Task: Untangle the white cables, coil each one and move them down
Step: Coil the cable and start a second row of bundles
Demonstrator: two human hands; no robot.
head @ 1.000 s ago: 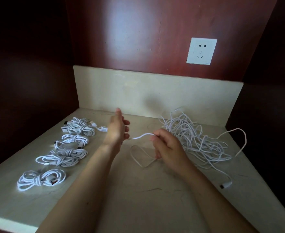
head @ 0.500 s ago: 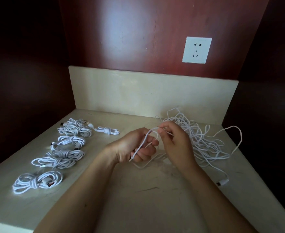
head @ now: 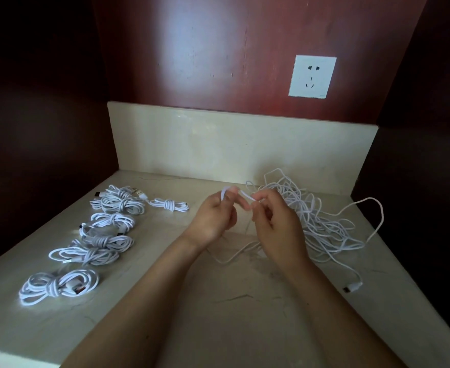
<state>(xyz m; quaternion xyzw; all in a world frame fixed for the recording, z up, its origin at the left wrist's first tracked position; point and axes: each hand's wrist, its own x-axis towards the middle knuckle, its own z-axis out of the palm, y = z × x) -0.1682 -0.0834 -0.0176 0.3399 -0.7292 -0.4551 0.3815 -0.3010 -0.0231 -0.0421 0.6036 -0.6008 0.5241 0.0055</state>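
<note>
Left hand: our left hand (head: 214, 219) is raised over the worktop (head: 218, 314), its grip closed, fingertips pinching a loop of the cable (head: 245, 195).
Right hand: our right hand (head: 277, 224) is just beside the left, its grip closed on the same cable between thumb and forefinger.
Cable: a short span bridges our two hands, and slack lies on the worktop under our wrists.
Tangle: the loose tangle (head: 322, 221) lies at the right rear, behind our right hand. One plug (head: 353, 286) lies nearer us on the right.
Coils: tied coils (head: 104, 240) lie in a row along the left side, well apart from our hands.
Socket: we see a white socket (head: 312, 76) on the red wall above the tangle.
</note>
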